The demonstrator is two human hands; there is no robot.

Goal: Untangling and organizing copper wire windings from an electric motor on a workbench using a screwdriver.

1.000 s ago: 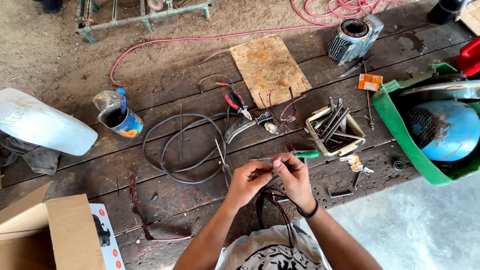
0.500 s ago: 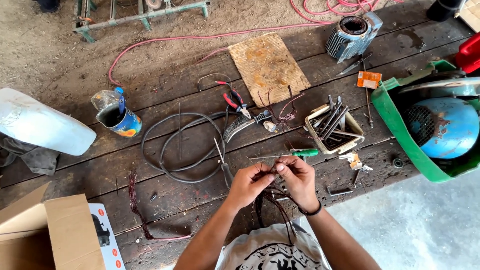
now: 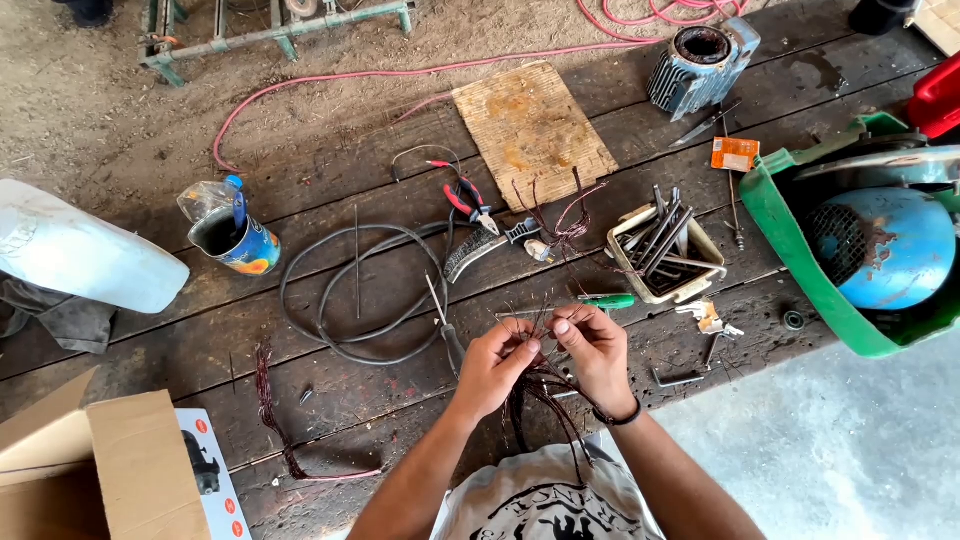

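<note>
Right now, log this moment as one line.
left hand: pinching wire strands | right hand: pinching same strands | wire bundle: held over wooden bench | green screwdriver: beside hands

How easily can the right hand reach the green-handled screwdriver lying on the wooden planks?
Probably yes, easily: the green-handled screwdriver lies just beyond the right hand with nothing between. But both hands hold the bundle of thin dark wires, so it must let go first.

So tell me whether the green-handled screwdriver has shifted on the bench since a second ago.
No. The green-handled screwdriver lies just left of the tray of metal tools, as before; the small offset matches the whole view's drift.
</note>
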